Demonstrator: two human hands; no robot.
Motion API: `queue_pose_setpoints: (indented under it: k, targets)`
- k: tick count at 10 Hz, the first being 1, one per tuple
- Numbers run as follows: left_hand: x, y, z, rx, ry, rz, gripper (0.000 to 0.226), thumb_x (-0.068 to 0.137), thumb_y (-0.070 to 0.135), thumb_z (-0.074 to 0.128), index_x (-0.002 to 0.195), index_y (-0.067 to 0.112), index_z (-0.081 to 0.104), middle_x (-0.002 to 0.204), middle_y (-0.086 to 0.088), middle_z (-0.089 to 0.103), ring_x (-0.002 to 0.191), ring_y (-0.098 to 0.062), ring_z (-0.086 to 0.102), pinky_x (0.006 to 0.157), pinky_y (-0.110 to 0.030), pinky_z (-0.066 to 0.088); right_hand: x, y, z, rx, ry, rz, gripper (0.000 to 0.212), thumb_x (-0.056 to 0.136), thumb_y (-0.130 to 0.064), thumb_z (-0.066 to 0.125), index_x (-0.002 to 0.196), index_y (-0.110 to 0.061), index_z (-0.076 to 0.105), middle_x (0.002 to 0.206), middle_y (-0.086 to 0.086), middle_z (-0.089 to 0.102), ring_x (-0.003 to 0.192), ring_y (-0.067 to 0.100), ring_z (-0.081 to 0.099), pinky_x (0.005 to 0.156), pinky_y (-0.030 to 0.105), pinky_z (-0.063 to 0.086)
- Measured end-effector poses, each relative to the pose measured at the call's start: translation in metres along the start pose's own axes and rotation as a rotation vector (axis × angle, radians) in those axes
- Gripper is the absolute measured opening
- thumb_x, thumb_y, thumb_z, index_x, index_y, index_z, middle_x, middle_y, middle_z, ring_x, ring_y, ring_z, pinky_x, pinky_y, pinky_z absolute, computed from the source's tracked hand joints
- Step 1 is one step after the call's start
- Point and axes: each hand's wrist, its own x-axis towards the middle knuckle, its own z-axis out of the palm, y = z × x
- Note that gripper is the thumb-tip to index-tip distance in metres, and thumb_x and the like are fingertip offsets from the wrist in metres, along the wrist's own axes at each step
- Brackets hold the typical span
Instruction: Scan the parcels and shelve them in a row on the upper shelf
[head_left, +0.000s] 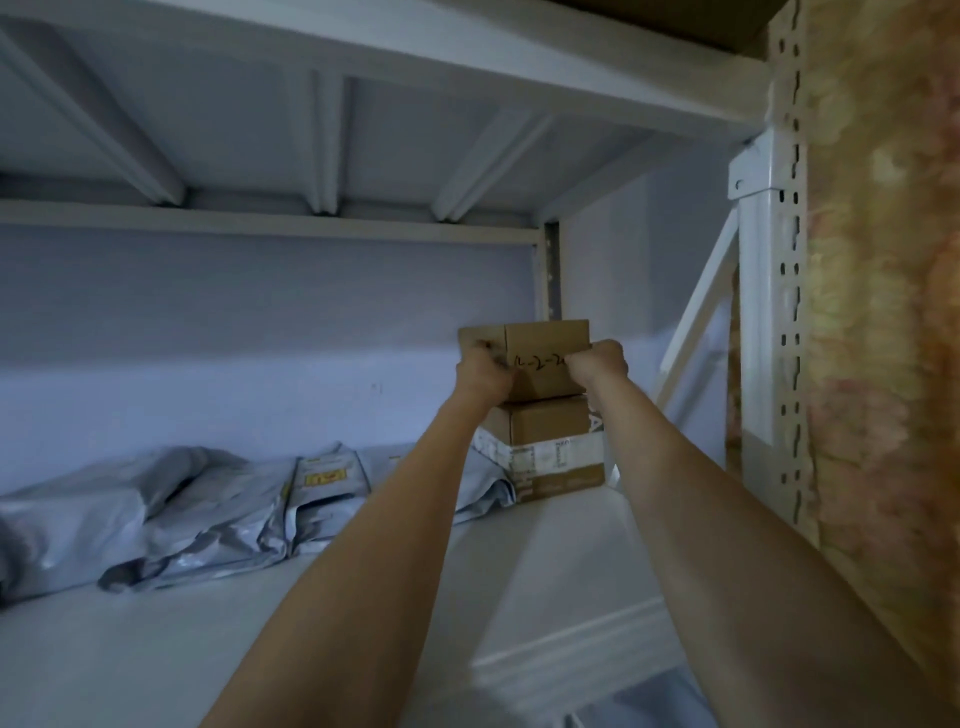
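A small brown cardboard box (540, 345) with handwritten black numbers on its front sits on top of a larger taped cardboard box (545, 447) at the back right of the white shelf (545, 561). My left hand (483, 371) grips the small box at its left side. My right hand (597, 364) grips its right side. Both arms reach forward and up. To the left, several grey plastic mailer bags (171, 509) lie in a row along the back of the shelf, one with a yellow label (324, 475).
A white shelf board with ribs (322, 130) spans overhead. A white perforated upright post (774, 312) and a diagonal brace (696, 332) stand at the right, next to a marbled orange wall (883, 312). The wall behind the shelf is plain.
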Motion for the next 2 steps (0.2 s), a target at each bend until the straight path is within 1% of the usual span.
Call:
queue_pose_setpoints:
  k: [1, 2]
  targets:
    - [-0.013, 0.001, -0.002, -0.004, -0.024, -0.009, 0.044, 0.092, 0.03, 0.064, 0.128, 0.01, 0.049, 0.121, -0.009, 0.059, 0.118, -0.027, 0.054, 0.099, -0.034, 0.048, -0.012, -0.004, 0.009, -0.035, 0.11, -0.029, 0.046, 0.091, -0.002, 0.054, 0.136, -0.002, 0.044, 0.129, 0.018, 0.058, 0.114, 0.034, 0.059, 0.097, 0.041, 0.053]
    - [-0.028, 0.006, -0.014, 0.015, 0.046, -0.023, 0.055, 0.097, 0.027, 0.053, 0.144, 0.004, 0.034, 0.143, -0.015, 0.046, 0.128, -0.03, 0.047, 0.098, -0.031, 0.042, -0.019, -0.007, 0.015, -0.064, 0.269, -0.154, 0.051, 0.086, -0.001, 0.058, 0.135, -0.002, 0.043, 0.132, 0.018, 0.058, 0.121, 0.037, 0.057, 0.103, 0.048, 0.05]
